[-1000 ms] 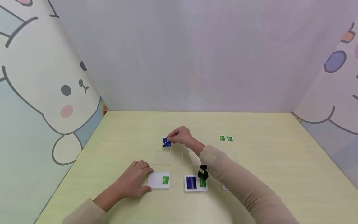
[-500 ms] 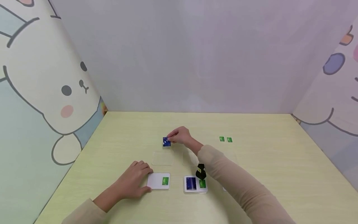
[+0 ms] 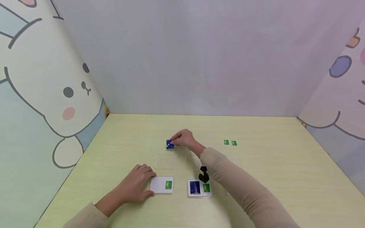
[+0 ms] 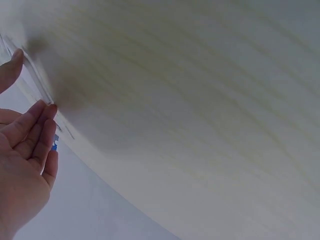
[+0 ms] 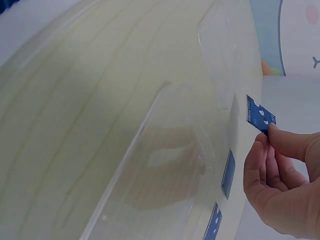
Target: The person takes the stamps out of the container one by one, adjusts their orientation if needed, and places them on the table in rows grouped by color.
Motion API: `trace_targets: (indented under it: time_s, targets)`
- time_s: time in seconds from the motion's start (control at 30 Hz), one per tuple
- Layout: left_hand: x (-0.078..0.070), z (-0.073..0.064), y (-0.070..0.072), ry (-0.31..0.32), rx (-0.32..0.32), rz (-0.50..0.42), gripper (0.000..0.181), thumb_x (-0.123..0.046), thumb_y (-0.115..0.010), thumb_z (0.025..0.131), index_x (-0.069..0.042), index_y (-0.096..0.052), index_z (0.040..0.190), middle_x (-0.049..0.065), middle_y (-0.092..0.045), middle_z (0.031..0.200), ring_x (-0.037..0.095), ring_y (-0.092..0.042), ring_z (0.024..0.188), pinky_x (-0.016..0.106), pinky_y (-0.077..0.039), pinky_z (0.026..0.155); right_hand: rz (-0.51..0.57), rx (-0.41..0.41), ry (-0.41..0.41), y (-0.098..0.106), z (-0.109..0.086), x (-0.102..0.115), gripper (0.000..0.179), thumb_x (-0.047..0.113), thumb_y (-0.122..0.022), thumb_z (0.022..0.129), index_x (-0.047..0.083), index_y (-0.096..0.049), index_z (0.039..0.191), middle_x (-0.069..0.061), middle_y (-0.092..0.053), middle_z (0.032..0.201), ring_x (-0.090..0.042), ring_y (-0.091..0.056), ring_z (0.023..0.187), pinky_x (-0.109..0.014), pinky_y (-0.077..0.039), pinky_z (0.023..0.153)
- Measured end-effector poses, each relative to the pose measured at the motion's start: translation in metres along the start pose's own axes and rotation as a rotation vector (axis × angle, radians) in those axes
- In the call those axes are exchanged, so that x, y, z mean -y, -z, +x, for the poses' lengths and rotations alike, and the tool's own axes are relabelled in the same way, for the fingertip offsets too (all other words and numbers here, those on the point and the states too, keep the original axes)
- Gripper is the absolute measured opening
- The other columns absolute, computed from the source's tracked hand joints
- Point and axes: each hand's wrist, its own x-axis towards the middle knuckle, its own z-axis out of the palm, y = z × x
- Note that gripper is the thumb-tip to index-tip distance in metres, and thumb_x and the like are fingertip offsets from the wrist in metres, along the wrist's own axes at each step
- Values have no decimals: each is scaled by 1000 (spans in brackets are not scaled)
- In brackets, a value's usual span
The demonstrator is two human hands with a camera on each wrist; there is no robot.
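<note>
My right hand (image 3: 183, 138) pinches a small blue stamp-like card (image 3: 169, 144) between thumb and fingertips, above the far middle of the table. The right wrist view shows white shapes on this blue card (image 5: 260, 116). My left hand (image 3: 137, 183) rests on the table and holds the left end of a white card (image 3: 160, 184), thumb at its near edge and fingers at its far edge. A small green stamp-like card (image 3: 169, 185) lies on the white card's right half. The left wrist view shows the thumb (image 4: 12, 70) and fingers at the white card's edges.
A white card (image 3: 199, 195) bearing a blue piece (image 3: 195, 187) and a green piece (image 3: 206, 188) lies right of the left hand. Clear plastic rectangles (image 3: 166, 161) lie behind. Two green pieces (image 3: 230, 142) sit far right. Two blue pieces (image 5: 228, 174) lie below the right hand.
Both hands stay nearly still, each keeping its card. The right forearm has shifted slightly left, and the head view has tilted a little.
</note>
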Motion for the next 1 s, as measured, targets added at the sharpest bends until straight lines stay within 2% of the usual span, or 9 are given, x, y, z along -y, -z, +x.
trace_targets:
  time_s: [0.27, 0.67, 0.9, 1.0]
  targets:
    - [0, -1, -2, -6, -14, 14, 47, -40, -81, 72, -10, -69, 108, -2, -67, 104, 14, -56, 98, 39, -44, 89, -45, -26, 27, 0, 3, -2, 13, 10, -77, 83, 7, -79, 95, -12, -76, 99, -9, -64, 68, -20, -51, 61]
    - [1, -2, -2, -8, -19, 21, 47, -40, -81, 72, -11, -69, 108, -2, -67, 104, 14, -56, 98, 38, -44, 89, -65, -51, 43, -6, 10, -3, 11, 9, -77, 82, 7, -79, 93, -13, -76, 101, -14, -69, 74, -23, -55, 63]
    - [0, -2, -1, -13, -27, 21, 47, -39, -81, 72, -10, -69, 108, -2, -67, 105, 14, -56, 98, 38, -44, 89, -158, -83, 86, -10, 12, 2, 10, 11, -79, 81, 7, -80, 91, -10, -76, 101, -21, -69, 93, -28, -56, 76]
    - [0, -2, -1, -18, -33, 25, 47, -39, -81, 72, -10, -69, 107, -2, -67, 105, 14, -56, 98, 38, -44, 89, -171, -95, 86, -10, 10, 5, 10, 10, -79, 81, 7, -80, 90, -10, -77, 100, -22, -69, 95, -30, -56, 80]
